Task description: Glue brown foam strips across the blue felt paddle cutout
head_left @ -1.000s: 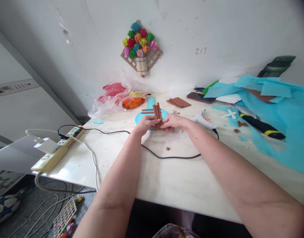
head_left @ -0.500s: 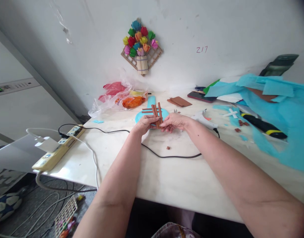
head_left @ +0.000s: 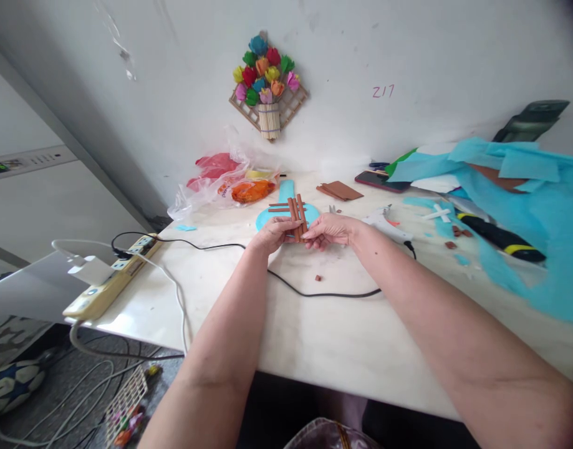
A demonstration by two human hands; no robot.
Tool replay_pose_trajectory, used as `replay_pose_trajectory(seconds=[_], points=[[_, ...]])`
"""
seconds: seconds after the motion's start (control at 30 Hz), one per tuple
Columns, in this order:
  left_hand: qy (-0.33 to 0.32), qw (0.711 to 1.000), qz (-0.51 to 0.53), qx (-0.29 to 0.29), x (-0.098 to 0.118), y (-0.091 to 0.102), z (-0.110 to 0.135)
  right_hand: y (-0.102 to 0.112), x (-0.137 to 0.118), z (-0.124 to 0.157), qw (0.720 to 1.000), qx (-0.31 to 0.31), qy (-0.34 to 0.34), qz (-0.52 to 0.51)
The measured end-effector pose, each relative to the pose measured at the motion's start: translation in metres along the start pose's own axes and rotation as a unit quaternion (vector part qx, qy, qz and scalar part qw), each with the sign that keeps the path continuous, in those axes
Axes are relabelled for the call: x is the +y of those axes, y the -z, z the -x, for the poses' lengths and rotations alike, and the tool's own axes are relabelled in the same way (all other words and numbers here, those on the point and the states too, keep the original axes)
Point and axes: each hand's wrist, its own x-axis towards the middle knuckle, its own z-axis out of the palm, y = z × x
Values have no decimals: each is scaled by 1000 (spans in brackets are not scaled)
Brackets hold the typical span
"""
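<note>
Brown rolled-paper sticks (head_left: 298,214), bundled side by side, rise between my hands toward the far edge of the pale marble counter (head_left: 314,324), my left hand (head_left: 273,234) and right hand (head_left: 332,229) equally near, both pinching their lower ends.

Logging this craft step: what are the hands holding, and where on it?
Left hand and right hand together pinch the brown sticks at their lower ends; the tops stand free.

- Both bare forearms stretch forward and converge.
- Left grip (head_left: 274,232): fingers curled, closed in a pinch.
- Right grip (head_left: 330,229): fingertips pinched, close beside the left.
</note>
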Motion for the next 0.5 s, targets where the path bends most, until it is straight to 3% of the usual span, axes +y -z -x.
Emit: replay_pose_trajectory(seconds=[0.5], points=[[-2,1000,8,13,0,0,-1,-5,-2,1,1000,15,-11,2]])
